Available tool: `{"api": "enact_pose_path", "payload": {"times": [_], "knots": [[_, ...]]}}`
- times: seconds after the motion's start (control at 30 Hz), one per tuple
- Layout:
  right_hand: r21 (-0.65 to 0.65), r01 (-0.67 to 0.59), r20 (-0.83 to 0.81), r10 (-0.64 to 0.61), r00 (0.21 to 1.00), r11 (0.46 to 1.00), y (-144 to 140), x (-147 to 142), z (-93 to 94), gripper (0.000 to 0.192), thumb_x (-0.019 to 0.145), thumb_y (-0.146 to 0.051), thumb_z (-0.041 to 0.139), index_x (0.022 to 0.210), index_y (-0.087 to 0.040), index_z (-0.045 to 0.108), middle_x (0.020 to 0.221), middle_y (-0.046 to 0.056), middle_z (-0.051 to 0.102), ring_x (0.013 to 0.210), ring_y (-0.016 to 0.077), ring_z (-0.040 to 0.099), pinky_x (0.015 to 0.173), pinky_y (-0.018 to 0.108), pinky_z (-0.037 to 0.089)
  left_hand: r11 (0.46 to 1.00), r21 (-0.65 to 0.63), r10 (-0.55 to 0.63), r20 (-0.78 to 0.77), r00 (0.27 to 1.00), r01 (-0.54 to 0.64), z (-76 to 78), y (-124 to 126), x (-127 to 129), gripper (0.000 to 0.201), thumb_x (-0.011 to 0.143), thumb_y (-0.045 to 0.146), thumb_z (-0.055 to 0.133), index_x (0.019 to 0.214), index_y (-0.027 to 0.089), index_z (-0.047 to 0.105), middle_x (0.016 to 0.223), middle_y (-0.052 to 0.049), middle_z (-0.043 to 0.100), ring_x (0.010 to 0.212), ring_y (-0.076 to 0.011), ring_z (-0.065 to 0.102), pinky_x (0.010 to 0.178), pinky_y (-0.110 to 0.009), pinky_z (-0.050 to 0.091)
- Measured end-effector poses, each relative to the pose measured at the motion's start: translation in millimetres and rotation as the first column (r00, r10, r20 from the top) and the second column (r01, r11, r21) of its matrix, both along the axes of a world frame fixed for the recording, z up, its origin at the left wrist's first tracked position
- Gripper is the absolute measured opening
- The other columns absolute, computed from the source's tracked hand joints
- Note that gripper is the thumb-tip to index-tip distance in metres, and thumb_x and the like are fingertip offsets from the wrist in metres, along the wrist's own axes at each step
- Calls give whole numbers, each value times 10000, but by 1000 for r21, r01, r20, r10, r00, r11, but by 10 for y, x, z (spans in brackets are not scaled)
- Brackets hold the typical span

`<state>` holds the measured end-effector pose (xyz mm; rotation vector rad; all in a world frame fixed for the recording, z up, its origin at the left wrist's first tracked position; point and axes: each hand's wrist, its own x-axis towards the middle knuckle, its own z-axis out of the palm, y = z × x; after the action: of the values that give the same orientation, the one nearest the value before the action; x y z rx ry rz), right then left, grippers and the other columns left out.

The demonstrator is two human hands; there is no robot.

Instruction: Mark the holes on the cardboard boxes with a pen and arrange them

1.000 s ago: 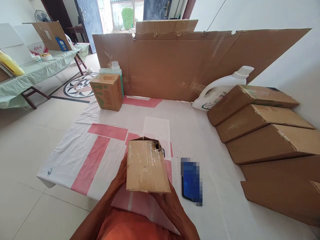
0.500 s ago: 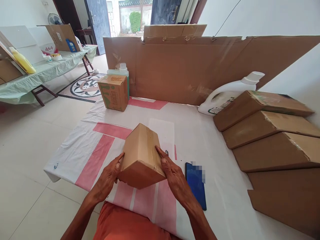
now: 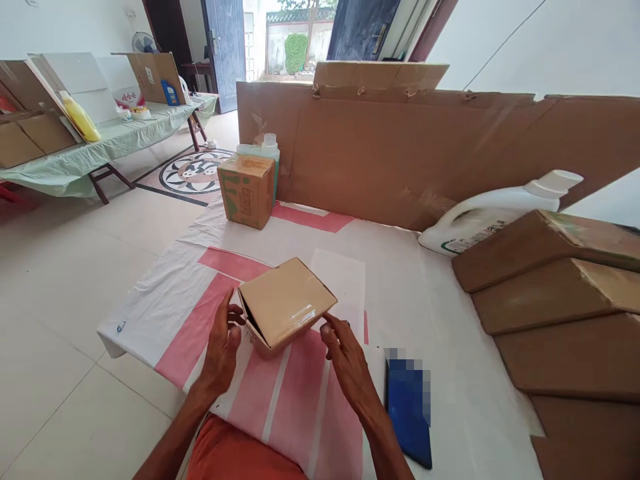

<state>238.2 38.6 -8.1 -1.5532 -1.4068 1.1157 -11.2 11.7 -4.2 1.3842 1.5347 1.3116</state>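
A small brown cardboard box point(image 3: 287, 300) sits on the cloth-covered table in front of me, its broad top face up with a strip of shiny tape near the front right edge. A dark gap shows along its left edge, where the top stands slightly off the side. My left hand point(image 3: 223, 343) is beside that gap, fingers apart and bent, fingertips at the edge. At the right corner, my right hand point(image 3: 345, 357) has its fingers loosely spread, the fingertips at or just under the edge. Neither hand is wrapped around the box.
A dark blue phone-like slab point(image 3: 407, 413) lies right of my right hand. Several cardboard boxes point(image 3: 565, 360) lean in a row at the right, beside a white jug point(image 3: 500, 207). A printed carton point(image 3: 247, 193) stands at the back left, before a cardboard panel point(image 3: 360, 153).
The box has been turned from a tilted, hand-held position to lying with its broad face up. Both hands have loosened from its sides. The view has shifted left.
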Motion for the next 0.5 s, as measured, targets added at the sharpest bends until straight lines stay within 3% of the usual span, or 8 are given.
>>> {"api": "enact_pose_path", "payload": {"times": [0.07, 0.13, 0.23, 0.33, 0.5], "knots": [[1, -3, -8, 3, 1000, 1000, -38, -12, -167, 611, 954, -680, 562, 1407, -276, 633, 1294, 122, 692, 1160, 314, 699, 871, 441, 611, 999, 17, 29, 0, 1000, -29, -249, -202, 132, 941, 932, 839, 403, 1675, 290, 228, 1491, -159, 526, 1257, -326, 574, 1031, -488, 492], [-29, -34, -87, 32, 996, 999, -78, -74, -301, 599, 946, -634, 611, 1429, -280, 604, 1315, 129, 702, 1167, 320, 716, 900, 446, 618, 1000, 0, -8, -16, 1000, 8, -493, -373, 278, 1015, 903, 818, 509, 1694, 292, 154, 1647, -170, 383, 1463, -378, 447, 1162, -541, 422], [-28, -99, -138, 94, 986, 995, -41, -266, -362, 532, 967, -592, 613, 1400, -282, 605, 1295, 131, 706, 1118, 310, 736, 874, 424, 632, 990, -66, 125, 9, 992, -124, -702, -336, 350, 1037, 896, 798, 540, 1697, 269, 147, 1693, -168, 330, 1588, -400, 283, 1249, -578, 334], [45, -198, -116, 202, 972, 979, 230, -555, -256, 478, 1004, -553, 575, 1399, -285, 601, 1344, 126, 664, 1206, 294, 687, 936, 414, 613, 967, -100, 239, 62, 969, -232, -582, 144, 105, 973, 909, 791, 531, 1669, 254, 249, 1616, -180, 455, 1558, -399, 351, 1231, -576, 366], [118, -346, -87, 356, 930, 931, 1149, -1122, -86, 557, 1012, -542, 544, 1502, -279, 533, 1346, 132, 627, 1264, 303, 632, 984, 459, 585, 976, 63, 194, 167, 967, -207, -76, 1365, -609, 979, 814, 874, 583, 1508, 186, 522, 1416, -183, 642, 1404, -411, 529, 1182, -550, 427]]}}
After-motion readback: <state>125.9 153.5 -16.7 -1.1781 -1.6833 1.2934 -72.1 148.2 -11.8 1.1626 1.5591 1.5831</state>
